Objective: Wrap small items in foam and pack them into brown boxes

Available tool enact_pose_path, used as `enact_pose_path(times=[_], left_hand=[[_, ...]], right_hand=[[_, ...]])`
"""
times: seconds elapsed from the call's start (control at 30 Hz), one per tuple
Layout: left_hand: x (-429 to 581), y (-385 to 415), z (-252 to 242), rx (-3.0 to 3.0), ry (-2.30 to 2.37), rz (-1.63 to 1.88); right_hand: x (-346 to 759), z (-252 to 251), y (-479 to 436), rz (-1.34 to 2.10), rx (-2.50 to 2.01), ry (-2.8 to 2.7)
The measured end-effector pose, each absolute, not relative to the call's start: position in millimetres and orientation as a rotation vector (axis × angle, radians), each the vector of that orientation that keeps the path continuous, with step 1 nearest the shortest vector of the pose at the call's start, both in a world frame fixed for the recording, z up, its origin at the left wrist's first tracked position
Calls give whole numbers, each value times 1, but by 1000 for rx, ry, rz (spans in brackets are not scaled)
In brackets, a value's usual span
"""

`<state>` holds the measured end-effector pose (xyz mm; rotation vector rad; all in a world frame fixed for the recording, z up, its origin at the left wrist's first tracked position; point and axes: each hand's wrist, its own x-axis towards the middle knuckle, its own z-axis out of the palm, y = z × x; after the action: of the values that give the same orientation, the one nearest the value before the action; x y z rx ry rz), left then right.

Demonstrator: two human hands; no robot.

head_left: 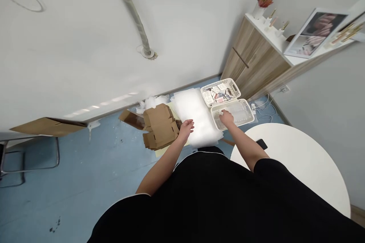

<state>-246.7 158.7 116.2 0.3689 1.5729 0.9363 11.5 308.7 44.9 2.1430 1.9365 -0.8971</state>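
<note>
**Left hand [186,129] open, right hand [226,117] down in shallow white plastic basket [247,111]**

Hands low, working near a blue floor [85,159]. Left at 12 o'clock, open, fingers spread, over a wide white foam sheet [194,112]; contact unclear. Brown corrugated cardboard box blanks [159,127] stacked just beside it at 11 o'clock. Right at 1 o'clock, fingers curled over clear plastic contents in the basket; cannot tell if gripping. Perforated white plastic basket [219,90], filled with small printed paper packets, touches the first basket, further out. Round white bench [293,163] at 3 o'clock, flat black phone [261,144] on it.
</note>
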Motion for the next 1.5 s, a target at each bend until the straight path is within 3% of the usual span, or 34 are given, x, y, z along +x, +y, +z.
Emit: enact_pose_path(times=[0.3, 0.5, 0.63, 0.8, 0.9, 1.0, 1.2, 1.5], left_hand=[[-240, 201, 90, 302, 1620, 789], [-241, 211, 83, 356, 1602, 708], [-234, 219, 90, 468, 1560, 697], [-213, 230, 109, 716, 1268, 725], [-188, 229, 122, 755, 1017, 668], [-152, 218, 135, 790, 819, 539], [-56, 181, 160, 1037, 625, 249], [110, 90, 172, 1285, 439, -135]], right_hand=[[-3, -13, 365, -575, 1920, 1706], [-10, 3, 361, -645, 2044, 1733], [-11, 44, 339, -1003, 2229, 1794], [-6, 100, 266, -2229, 2361, 1611], [0, 127, 213, -2663, 2361, 1454], [21, 148, 167, -2791, 2564, 1337], [96, 177, 72, -2724, 3044, 1116], [214, 183, -72, -2763, 3382, 490]])
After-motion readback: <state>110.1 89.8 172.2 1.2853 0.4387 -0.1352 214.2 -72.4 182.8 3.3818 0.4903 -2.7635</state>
